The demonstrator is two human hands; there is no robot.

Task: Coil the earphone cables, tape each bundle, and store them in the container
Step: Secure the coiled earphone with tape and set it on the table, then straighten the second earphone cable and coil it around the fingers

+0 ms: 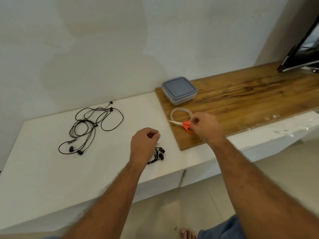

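Observation:
A loose tangle of black earphone cables (93, 128) lies on the white counter (51, 169) at the left. A small coiled earphone bundle (159, 154) rests near the counter's front edge. My left hand (145, 145) hovers just above and left of it, fingertips pinched together. My right hand (205, 128) is over the wooden board (250, 99), fingers pinched beside the orange-handled scissors (183, 124) and the clear tape roll (181, 111). Nothing shows between either hand's fingers. The lidded plastic container (179, 90) stands closed at the board's back left corner.
A dark screen (303, 52) leans at the far right end of the board. Bits of clear plastic (274, 116) lie along the board's front edge. A wall runs right behind the counter. Below the counter edge are a tiled floor and my bare foot (187, 234).

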